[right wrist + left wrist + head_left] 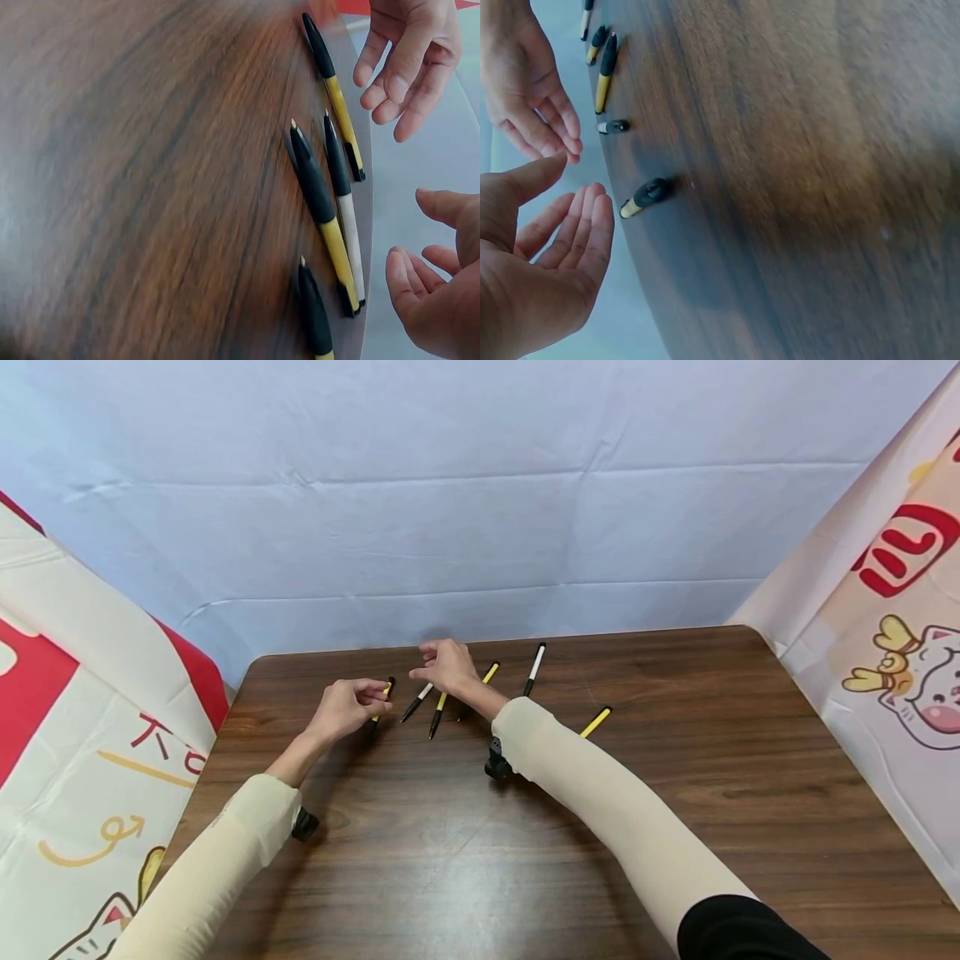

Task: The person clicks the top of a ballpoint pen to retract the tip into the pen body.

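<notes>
My left hand (348, 708), fingers loosely bent, hovers over the leftmost yellow-and-black pen (341, 109) and partly covers it in the head view. Nothing sits between its thumb and fingers in the left wrist view. To the right, my right hand (450, 667) hangs above a white-and-black pen (347, 214) and a yellow-and-black pen (328, 217), which lie side by side. Its thumb and fingers are spread apart in the right wrist view, holding nothing. Another yellow pen (491, 672) lies just beyond the right wrist.
On the brown wooden table (420, 860), a second white-and-black pen (535, 667) lies near the back edge. Farther right, a yellow pen (597, 722) is partly hidden by the right forearm. A pale cloth (480, 527) hangs behind the table, with printed cloths at both sides.
</notes>
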A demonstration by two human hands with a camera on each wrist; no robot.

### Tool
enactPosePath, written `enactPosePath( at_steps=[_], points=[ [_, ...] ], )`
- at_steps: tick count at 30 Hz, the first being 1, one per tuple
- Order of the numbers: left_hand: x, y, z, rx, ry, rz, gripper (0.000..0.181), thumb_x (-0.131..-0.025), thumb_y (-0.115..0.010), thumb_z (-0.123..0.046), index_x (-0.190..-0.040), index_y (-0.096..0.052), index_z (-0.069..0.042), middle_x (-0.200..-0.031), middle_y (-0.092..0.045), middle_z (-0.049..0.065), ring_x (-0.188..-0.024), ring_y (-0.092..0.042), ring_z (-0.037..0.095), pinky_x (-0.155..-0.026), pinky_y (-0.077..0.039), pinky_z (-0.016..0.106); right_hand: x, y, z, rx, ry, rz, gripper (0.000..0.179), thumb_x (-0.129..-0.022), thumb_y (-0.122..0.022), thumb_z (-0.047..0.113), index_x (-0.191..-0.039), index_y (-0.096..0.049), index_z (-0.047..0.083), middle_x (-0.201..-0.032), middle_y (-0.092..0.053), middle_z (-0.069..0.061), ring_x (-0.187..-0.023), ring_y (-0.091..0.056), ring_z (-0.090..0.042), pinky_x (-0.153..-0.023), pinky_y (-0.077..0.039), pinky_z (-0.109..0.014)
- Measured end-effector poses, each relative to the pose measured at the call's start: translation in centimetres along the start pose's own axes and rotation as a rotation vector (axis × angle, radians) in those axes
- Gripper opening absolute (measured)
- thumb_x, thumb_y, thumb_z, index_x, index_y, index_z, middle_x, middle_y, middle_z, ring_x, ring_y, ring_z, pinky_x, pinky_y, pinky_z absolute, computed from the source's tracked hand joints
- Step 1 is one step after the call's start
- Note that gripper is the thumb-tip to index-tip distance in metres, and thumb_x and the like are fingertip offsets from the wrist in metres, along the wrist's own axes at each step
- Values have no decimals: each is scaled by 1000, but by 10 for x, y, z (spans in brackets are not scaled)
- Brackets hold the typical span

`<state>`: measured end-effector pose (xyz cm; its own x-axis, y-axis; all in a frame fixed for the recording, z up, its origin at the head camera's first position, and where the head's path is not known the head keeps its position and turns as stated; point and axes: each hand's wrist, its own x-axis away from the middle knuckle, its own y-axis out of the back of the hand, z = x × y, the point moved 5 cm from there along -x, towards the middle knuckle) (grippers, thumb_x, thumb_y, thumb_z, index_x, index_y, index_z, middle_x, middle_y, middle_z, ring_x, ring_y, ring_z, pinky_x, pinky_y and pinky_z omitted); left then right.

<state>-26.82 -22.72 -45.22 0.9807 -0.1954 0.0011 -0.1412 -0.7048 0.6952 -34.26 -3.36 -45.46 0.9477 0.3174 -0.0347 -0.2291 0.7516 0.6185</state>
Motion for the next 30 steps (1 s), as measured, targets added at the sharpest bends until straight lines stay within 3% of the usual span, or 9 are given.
enactPosePath(
  at_steps=[19,30],
  points=[
    [-8,-13,-7,21,22,9,39,-97,-80,-12,-132,-71,3,-114,-79,16,-101,-77,31,-82,-62,40,-4,27,-28,41,-51,-13,49,-96,-82,22,-139,-69,4,-130,-72,-14,-117,-68,-28,-99,-56,-43],
    [-16,-26,-11,23,16,45,37,-94,-79,-6,-129,-73,3,-114,-78,18,-101,-77,29,-77,-59,26,-9,25,-39,-2,-68,1,52,-92,-86,19,-138,-69,2,-126,-74,-13,-117,-70,-28,-102,-56,-40]
  ],
)
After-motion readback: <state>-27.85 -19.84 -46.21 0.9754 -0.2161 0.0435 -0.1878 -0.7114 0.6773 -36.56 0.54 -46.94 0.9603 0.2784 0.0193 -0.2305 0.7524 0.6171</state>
